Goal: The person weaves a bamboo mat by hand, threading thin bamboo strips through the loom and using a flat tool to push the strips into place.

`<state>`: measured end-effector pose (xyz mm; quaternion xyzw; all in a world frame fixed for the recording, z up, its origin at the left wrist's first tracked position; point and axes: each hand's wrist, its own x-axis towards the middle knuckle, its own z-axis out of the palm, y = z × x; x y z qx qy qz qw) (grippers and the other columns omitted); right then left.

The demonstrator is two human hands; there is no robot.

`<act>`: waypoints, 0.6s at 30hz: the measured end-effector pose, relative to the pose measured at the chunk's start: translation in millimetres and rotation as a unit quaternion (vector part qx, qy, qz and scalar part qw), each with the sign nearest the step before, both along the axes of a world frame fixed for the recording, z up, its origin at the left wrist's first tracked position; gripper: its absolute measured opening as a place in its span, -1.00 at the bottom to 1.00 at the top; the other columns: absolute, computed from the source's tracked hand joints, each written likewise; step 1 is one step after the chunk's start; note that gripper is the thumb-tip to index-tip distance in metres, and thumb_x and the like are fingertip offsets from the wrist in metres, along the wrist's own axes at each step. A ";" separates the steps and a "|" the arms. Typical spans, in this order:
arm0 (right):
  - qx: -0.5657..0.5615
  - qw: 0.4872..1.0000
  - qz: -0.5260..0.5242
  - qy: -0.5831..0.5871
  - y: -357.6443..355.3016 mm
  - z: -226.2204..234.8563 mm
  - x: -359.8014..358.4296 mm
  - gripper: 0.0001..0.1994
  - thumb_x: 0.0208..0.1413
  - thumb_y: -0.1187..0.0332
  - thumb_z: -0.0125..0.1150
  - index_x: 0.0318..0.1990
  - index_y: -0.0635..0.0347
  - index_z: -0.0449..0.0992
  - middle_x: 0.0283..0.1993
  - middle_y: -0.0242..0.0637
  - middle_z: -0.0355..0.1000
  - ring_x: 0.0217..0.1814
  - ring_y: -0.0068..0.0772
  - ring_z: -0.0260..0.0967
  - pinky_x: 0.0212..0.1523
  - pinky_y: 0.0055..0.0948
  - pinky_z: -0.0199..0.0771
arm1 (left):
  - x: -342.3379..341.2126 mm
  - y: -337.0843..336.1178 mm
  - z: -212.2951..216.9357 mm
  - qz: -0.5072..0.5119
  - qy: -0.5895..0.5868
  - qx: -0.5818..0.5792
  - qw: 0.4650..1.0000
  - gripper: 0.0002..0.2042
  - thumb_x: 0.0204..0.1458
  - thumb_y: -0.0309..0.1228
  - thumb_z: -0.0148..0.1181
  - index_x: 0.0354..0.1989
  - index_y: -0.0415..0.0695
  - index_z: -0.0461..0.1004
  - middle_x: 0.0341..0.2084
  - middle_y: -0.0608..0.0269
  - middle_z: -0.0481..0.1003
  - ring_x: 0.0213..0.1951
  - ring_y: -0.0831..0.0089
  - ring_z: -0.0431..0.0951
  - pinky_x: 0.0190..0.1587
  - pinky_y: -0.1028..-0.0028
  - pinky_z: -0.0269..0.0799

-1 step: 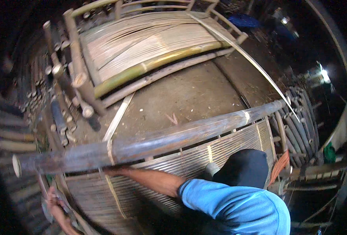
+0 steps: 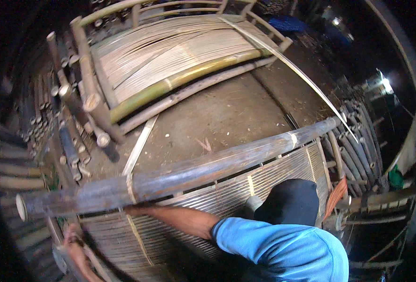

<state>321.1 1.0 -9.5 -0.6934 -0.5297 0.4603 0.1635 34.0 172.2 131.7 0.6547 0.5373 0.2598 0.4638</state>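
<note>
A thick dark bamboo pole (image 2: 194,167) lies across the front of a slatted bamboo panel (image 2: 227,197). Pale strip bindings (image 2: 129,188) circle the pole. My right hand (image 2: 135,208), at the end of the blue-sleeved arm, touches the pole's underside beside the left binding; its fingers are hidden in shadow. Below the pole's left end is my left hand (image 2: 72,240), next to the panel's side frame. Its fingers are blurred, and I cannot make out whether they hold anything. One pale flat strip (image 2: 140,145) runs from the left binding towards the far bench.
A bamboo bench (image 2: 170,61) with a green front rail stands beyond the dirt floor (image 2: 227,108). Stacked bamboo poles (image 2: 71,145) crowd the left, and more poles (image 2: 358,145) lie right. A long pale strip (image 2: 306,77) arches to the pole's right end. Orange cord (image 2: 336,199) hangs at right.
My left hand has shifted slightly up and right, nearer the pole's underside. The pole's left end sits a little lower in the picture. My right hand stays beside the binding.
</note>
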 end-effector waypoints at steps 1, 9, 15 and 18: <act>0.018 1.000 0.013 0.017 15.1 9.9 -15.8 -0.40 0.29 -0.16 -0.18 0.20 0.12 0.45 0.27 -0.04 0.38 0.26 -0.03 0.36 0.22 -0.13 0.36 | 1.6 7.2 -23.7 -0.055 0.094 0.118 0.987 -0.75 0.16 -0.56 -0.02 -0.09 -0.25 0.59 -0.20 0.12 0.59 -0.08 0.26 0.53 0.02 0.31 0.39; 0.038 0.998 -0.007 0.042 15.8 16.2 -22.2 -0.44 0.31 -0.10 -0.17 0.17 0.14 0.46 0.24 -0.05 0.41 0.20 -0.01 0.39 0.17 -0.08 0.38 | 19.9 40.2 -254.3 -0.218 0.200 0.471 0.831 -0.64 -0.02 -0.39 0.29 -0.02 -0.21 0.56 -0.03 -0.04 0.58 -0.01 -0.08 0.53 0.05 0.12 0.40; 0.034 0.998 -0.011 0.047 4.2 7.3 -16.4 -0.47 0.32 -0.05 -0.16 0.15 0.16 0.46 0.21 -0.05 0.43 0.15 0.01 0.42 0.14 -0.04 0.39 | 45.6 6.5 -242.5 -0.214 0.350 0.262 0.874 -0.63 0.13 -0.37 0.06 0.08 -0.24 0.49 0.01 -0.10 0.55 0.00 -0.13 0.53 0.11 0.06 0.42; 0.048 0.997 0.000 0.053 8.6 10.2 -26.1 -0.49 0.33 -0.03 -0.16 0.14 0.17 0.46 0.20 -0.05 0.44 0.13 0.02 0.43 0.12 -0.02 0.40 | 51.5 7.3 -207.8 -0.235 0.367 0.213 0.875 -0.65 0.12 -0.37 0.07 0.04 -0.26 0.50 -0.04 -0.13 0.56 -0.05 -0.13 0.53 0.06 0.08 0.42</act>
